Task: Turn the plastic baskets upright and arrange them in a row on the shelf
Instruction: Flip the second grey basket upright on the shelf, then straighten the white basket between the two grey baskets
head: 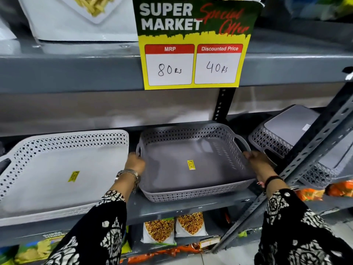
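A grey perforated plastic basket (193, 180) stands upright on the grey metal shelf (172, 209), with a yellow sticker on its floor. My left hand (134, 162) grips its left handle and my right hand (259, 161) grips its right handle. To its left a white perforated basket (47, 169) stands upright, also with a yellow sticker inside. At the right, on the neighbouring shelf bay, a grey basket (282, 131) lies upside down, bottom up. Another overturned grey basket (321, 175) lies partly hidden behind the slanted post.
A yellow and green price sign (193, 44) hangs from the shelf above. A slanted perforated metal post (298, 169) crosses the right side in front of the overturned baskets. Snack packets (173, 226) fill the shelf below. A black upright (222, 104) stands behind the grey basket.
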The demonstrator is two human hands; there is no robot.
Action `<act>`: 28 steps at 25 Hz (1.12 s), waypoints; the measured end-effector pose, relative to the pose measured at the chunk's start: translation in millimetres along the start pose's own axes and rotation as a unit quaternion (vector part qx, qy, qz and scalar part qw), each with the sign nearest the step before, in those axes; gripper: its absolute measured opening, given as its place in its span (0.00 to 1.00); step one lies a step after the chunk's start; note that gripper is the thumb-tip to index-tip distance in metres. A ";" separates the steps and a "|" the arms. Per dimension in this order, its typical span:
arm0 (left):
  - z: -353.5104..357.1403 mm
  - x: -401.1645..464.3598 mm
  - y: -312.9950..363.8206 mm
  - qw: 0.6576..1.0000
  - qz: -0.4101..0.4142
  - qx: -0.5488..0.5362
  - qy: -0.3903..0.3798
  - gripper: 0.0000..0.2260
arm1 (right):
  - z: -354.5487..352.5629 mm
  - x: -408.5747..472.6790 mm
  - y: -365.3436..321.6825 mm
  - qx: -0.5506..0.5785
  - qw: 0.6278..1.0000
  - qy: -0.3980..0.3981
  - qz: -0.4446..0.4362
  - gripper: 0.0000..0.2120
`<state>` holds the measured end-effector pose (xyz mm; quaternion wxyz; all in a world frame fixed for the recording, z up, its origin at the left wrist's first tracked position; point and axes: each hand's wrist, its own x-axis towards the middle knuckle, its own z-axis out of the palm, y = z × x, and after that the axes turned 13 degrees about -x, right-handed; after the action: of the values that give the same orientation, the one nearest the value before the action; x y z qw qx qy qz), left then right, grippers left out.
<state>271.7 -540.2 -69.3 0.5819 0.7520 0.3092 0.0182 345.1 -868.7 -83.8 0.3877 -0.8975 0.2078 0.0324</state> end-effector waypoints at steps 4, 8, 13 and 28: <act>0.0 -15.3 0.1 0.998 0.023 0.064 -0.001 0.17 | -1.6 -7.8 1.3 -0.046 0.999 -0.010 -0.010 0.10; -2.5 -34.5 18.7 0.979 0.144 0.145 0.012 0.26 | -7.8 -33.2 -29.0 -0.159 0.981 0.071 -0.088 0.14; -54.3 -34.0 32.0 0.944 0.269 0.183 0.052 0.24 | 32.1 -89.0 -107.7 -0.135 0.946 0.133 -0.263 0.16; -342.2 71.9 -83.9 0.970 0.049 0.190 0.143 0.31 | 210.9 -186.2 -178.9 -0.145 0.971 -0.109 -0.156 0.30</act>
<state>159.9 -198.6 -57.4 0.3767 0.8525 0.3496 0.0951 268.3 -544.6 -68.0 0.2736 -0.9566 0.0147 0.0991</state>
